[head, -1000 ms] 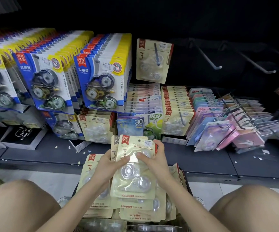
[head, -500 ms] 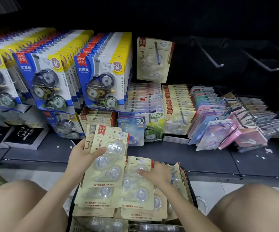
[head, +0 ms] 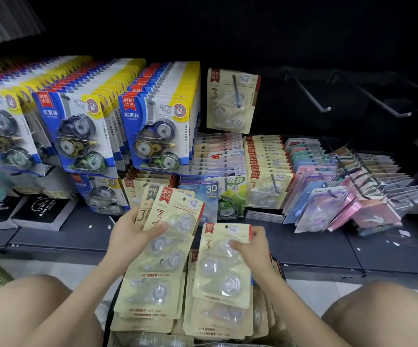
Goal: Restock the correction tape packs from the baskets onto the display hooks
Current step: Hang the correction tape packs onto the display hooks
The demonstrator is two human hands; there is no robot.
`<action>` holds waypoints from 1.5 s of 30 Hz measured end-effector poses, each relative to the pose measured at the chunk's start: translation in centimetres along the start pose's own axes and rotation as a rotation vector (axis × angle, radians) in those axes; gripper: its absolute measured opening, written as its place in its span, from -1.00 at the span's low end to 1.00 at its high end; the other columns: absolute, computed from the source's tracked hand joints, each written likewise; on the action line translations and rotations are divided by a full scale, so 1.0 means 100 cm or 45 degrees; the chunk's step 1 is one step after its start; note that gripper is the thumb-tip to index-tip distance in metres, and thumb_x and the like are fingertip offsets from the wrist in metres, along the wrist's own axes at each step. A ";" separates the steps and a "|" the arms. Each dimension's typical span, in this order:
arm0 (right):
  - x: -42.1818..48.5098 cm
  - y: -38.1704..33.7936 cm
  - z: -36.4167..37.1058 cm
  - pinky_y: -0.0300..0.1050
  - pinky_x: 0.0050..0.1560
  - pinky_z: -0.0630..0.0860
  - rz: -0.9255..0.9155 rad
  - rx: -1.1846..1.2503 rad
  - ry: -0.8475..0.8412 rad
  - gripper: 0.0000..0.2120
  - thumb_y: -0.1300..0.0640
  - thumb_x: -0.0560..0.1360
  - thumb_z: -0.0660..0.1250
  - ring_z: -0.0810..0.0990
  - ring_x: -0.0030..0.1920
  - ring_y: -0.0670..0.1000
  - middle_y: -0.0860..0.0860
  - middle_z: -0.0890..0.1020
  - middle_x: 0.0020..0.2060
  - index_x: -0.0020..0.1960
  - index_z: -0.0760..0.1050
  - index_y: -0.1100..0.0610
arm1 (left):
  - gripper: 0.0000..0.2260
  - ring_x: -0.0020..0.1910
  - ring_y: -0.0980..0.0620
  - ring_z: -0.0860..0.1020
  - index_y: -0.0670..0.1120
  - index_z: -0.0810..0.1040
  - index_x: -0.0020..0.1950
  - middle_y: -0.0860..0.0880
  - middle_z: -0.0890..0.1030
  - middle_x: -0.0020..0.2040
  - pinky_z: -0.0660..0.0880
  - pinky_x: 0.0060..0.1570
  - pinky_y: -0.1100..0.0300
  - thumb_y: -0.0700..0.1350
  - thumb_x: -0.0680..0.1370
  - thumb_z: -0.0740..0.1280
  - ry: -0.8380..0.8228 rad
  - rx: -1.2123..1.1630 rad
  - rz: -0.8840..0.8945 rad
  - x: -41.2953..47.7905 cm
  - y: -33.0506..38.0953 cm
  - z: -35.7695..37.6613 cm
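Note:
My left hand (head: 132,234) grips a small fan of beige correction tape packs (head: 175,236), tilted, above the basket. My right hand (head: 251,249) pinches the top of another beige pack (head: 221,271), lifted off the pile of packs (head: 202,319) that fills the basket between my knees. One beige pack (head: 233,101) hangs alone on an upper display hook. A full row of the same beige packs (head: 265,169) hangs on the lower hook below it.
Blue and yellow tape packs (head: 152,121) fill the upper left hooks. Two bare hooks (head: 310,96) jut out at upper right. Pink and pastel packs (head: 340,201) hang lower right. Black boxes (head: 40,211) lie on the dark shelf (head: 303,249).
My left hand has lifted its packs up and to the left, away from the pile. My right hand went back to the basket and raised one more pack from it.

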State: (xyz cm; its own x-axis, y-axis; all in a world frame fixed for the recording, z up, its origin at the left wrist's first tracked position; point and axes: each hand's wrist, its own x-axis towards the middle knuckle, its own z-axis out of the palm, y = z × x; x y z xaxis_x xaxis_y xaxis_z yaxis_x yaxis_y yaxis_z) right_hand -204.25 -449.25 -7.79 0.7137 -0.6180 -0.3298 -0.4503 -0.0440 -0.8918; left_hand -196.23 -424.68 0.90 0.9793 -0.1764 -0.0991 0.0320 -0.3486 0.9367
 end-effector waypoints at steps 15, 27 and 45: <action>-0.014 -0.156 -0.083 -0.26 0.12 0.55 -0.809 0.335 0.087 -0.55 0.32 0.47 0.44 0.61 0.11 -0.18 -0.10 0.63 0.10 0.28 0.44 0.04 | -0.63 -0.10 0.25 0.66 0.04 0.59 0.11 0.26 0.69 -0.10 0.55 -0.05 0.18 -0.25 0.39 0.54 0.198 -0.151 0.433 0.005 0.103 -0.024; 0.013 -0.213 -0.072 0.19 0.24 0.54 -0.863 0.380 -0.048 -0.55 0.27 0.48 0.44 0.62 0.18 0.00 -0.02 0.65 0.13 0.30 0.46 -0.02 | -0.66 -0.04 0.21 0.66 0.05 0.55 0.10 0.25 0.69 -0.10 0.58 -0.08 0.34 -0.25 0.41 0.49 0.264 -0.309 0.708 0.032 0.172 -0.049; 0.105 -0.246 -0.045 0.13 0.14 0.60 -0.504 0.682 -0.130 -0.70 0.25 0.54 0.38 0.69 0.05 0.09 0.13 0.68 0.09 0.25 0.45 0.18 | -0.73 -0.06 0.14 0.67 0.04 0.58 0.01 0.15 0.71 -0.11 0.54 -0.02 0.18 -0.27 0.43 0.48 0.289 -0.382 0.646 0.082 0.209 -0.046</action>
State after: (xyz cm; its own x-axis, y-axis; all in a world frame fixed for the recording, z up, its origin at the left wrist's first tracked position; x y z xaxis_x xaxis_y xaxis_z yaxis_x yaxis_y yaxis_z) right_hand -188.08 -458.17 12.11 0.8291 -0.5568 0.0496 0.1653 0.1596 -0.9732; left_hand -186.65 -429.19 21.17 0.9042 -0.0406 0.4252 -0.4253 0.0064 0.9050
